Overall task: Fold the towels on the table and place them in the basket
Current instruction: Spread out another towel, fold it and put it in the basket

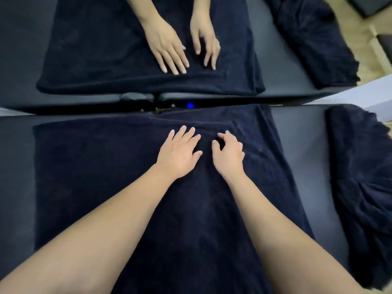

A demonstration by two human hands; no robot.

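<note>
While a dark towel [127,187] is spread flat on the near table [14,187], the left hand [179,151] is laid on it with fingers open and flat. The right hand [229,151] is just beside it, its fingers curled and pinching a wrinkle of the towel. A crumpled pile [364,177] of dark cloth is seen at the right. On the far table [21,49], a second towel [95,49] is pressed by another person's hands [167,45]; another pile [314,39] lies at its right. Pale wood flooring [369,66] is seen at far right.

No readable text, label, brand, number or sign shows anywhere in the view.
</note>
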